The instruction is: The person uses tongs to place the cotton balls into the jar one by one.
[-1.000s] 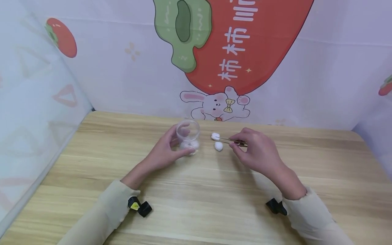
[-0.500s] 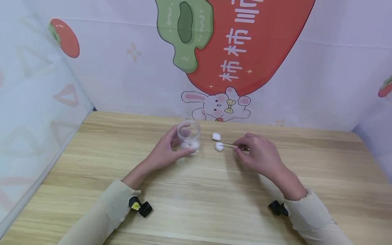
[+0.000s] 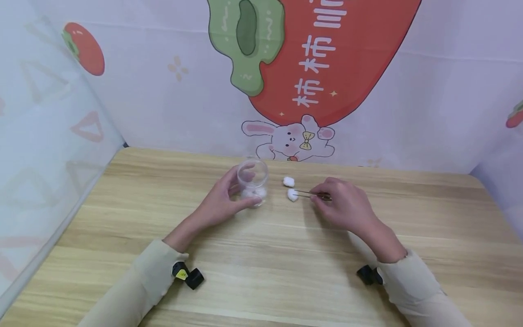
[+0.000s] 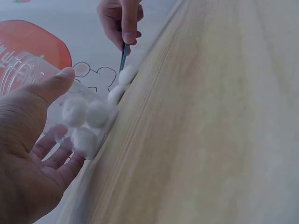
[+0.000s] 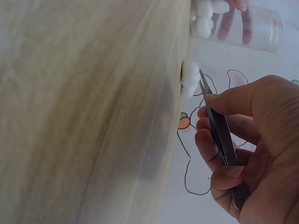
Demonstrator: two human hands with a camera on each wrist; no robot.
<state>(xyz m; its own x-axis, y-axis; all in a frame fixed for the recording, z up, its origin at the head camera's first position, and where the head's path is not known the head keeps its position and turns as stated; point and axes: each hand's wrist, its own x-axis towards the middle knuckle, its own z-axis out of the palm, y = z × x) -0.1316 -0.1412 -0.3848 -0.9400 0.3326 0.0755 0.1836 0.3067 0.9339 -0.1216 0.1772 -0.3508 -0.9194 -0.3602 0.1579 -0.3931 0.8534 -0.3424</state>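
My left hand (image 3: 222,197) grips a clear open-topped jar (image 3: 253,175) that stands upright on the table. Inside its bottom lie several white cotton balls (image 4: 85,140). My right hand (image 3: 347,204) pinches metal tweezers (image 5: 219,128) between thumb and fingers. The tweezers' tips reach the nearer loose cotton ball (image 3: 292,195), to the right of the jar; whether they squeeze it I cannot tell. A second loose cotton ball (image 3: 288,181) sits just behind it on the table.
The wooden table (image 3: 261,272) ends at a printed cloth backdrop (image 3: 171,104) with a large persimmon and a rabbit. A small black camera (image 3: 194,278) hangs at the left cuff, another black camera (image 3: 365,274) at the right cuff.
My right hand has shifted slightly right and toward me, taking the tweezers' tips from the farther cotton ball to the nearer one. The left hand and jar stay in place.
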